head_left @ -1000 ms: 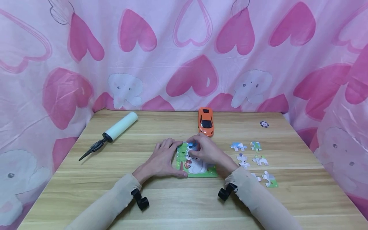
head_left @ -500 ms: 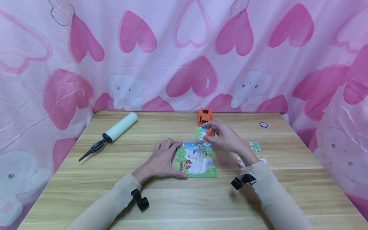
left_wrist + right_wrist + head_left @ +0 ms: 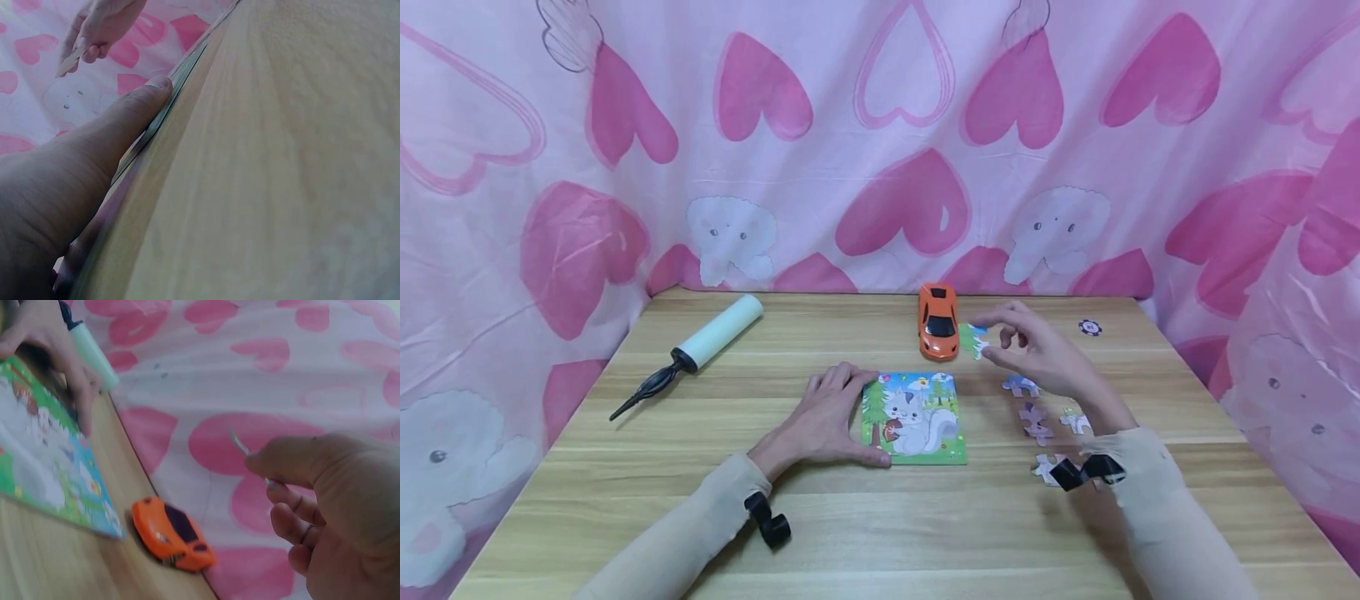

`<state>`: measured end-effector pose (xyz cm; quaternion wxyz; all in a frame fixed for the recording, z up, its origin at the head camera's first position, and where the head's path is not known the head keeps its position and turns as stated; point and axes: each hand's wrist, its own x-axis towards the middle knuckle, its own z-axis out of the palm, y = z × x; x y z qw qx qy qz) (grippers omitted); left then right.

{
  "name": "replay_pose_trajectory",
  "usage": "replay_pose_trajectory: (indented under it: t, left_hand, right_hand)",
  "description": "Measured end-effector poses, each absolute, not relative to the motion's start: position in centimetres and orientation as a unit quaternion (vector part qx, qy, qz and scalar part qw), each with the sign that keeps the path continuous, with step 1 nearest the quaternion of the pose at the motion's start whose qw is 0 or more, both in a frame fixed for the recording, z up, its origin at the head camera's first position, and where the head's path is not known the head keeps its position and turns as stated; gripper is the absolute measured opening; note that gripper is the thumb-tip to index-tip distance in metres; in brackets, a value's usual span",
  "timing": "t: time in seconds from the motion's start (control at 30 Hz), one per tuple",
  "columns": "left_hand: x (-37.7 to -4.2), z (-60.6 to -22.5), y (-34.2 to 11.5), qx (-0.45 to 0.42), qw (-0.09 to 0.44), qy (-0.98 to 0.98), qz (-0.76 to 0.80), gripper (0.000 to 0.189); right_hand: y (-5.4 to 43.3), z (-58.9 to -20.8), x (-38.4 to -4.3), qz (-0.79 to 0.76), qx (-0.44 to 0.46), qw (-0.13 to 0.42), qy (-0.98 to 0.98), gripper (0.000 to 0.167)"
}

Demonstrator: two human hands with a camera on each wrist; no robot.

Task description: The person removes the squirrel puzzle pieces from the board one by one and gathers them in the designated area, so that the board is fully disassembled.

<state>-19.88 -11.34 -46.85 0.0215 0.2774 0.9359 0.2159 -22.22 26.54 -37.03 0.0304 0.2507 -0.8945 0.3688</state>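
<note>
My left hand [image 3: 827,422] rests at the left side of a square puzzle board [image 3: 917,421] with a squirrel picture. Its thumb [image 3: 140,103] lies along the board's near edge, and the fingers reach the far left corner. To the right and above the board, my right hand [image 3: 1037,350] pinches a small green, blue and white jigsaw piece [image 3: 972,340] between thumb and fingers. In the right wrist view that jigsaw piece shows thin and edge-on. Several loose jigsaw pieces [image 3: 1036,422] lie right of the board, some partly hidden by my right forearm.
An orange toy car [image 3: 938,322] stands behind the board. At the back left lies a white hand pump [image 3: 718,332] with a black handle. A small round black-and-white chip [image 3: 1090,327] lies at the back right. A pink heart-patterned curtain [image 3: 902,200] surrounds the table.
My right hand has risen off the board and moved right with the jigsaw piece, passing in front of the car. My left hand has stayed at the board.
</note>
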Motion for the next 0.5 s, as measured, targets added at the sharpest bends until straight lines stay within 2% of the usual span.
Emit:
replay_pose_trajectory:
  t: [0.5]
  left_hand:
    - [-19.9, -46.8, -11.4, 0.279, 0.024, 0.936, 0.215, 0.140]
  right_hand:
    - [29.2, -40.6, -22.1, 0.358, 0.224, -0.022, -0.906, 0.044]
